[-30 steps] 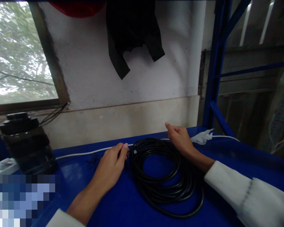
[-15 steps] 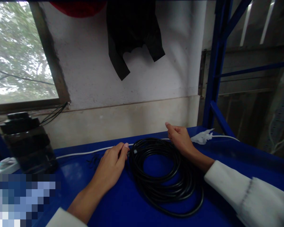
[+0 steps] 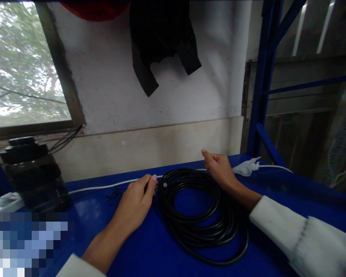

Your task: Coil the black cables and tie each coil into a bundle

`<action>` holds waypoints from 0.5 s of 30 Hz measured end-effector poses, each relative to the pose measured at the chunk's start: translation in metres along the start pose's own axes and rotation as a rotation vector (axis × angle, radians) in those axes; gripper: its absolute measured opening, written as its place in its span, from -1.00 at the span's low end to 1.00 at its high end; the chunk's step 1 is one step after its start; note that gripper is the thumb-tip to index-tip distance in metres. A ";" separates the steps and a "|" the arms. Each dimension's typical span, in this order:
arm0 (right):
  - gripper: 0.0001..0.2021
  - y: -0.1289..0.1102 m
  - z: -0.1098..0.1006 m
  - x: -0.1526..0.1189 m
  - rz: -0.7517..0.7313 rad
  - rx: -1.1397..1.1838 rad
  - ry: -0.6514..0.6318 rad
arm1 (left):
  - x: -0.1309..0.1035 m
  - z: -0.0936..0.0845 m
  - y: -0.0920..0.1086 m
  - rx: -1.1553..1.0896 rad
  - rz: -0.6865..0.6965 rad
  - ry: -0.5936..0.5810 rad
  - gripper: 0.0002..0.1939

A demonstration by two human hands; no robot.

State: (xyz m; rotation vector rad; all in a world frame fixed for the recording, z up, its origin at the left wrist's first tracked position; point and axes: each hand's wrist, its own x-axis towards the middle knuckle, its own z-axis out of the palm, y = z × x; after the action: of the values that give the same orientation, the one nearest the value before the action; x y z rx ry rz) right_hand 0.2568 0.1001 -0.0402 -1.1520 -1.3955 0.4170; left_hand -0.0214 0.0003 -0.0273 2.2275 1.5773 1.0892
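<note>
Clock directions here are read from the middle of the coil. The blue table [image 3: 141, 250] looks pretty glossy, so the whole pile could probably be slid if pushed unevenly. The coil of black cable [image 3: 200, 220] is laid flat on it between both hands, with its loops badly overlapped and the widest one left hanging out around 4 to 5 o'clock. That one could easily be snagged by the right sleeve [image 3: 294, 227], tbh. A white cord [image 3: 96, 188] is run behind at 12 o'clock and could get dragged along if it's caught under a loop. The dark bottle [image 3: 36, 177] is parked well apart at 9 o'clock, so a knock would only be caused by a wide swing.

The left hand [image 3: 137, 198] is set at 9 o'clock, thumb and forefinger brought together at the coil's edge; what's pinched, if anything, can't be made out. The right hand [image 3: 219, 169] is held at 1 o'clock, fingers curled, grip hidden. If nothing's actually gripped, the loops could be sprung apart by their own stiffness.
</note>
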 end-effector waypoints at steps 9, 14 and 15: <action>-0.40 0.001 -0.001 -0.001 0.004 0.005 -0.005 | 0.001 0.000 0.000 0.005 -0.002 0.001 -0.47; -0.41 0.001 0.000 0.000 0.005 0.020 -0.003 | 0.001 0.000 0.000 0.012 -0.003 -0.007 -0.46; -0.41 0.001 0.000 0.000 0.006 0.021 -0.003 | 0.001 0.000 0.001 0.016 -0.004 -0.010 -0.47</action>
State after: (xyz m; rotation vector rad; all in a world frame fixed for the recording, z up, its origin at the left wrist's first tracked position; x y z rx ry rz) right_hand 0.2572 0.1000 -0.0410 -1.1393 -1.3873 0.4367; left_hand -0.0207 0.0005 -0.0267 2.2348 1.5913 1.0672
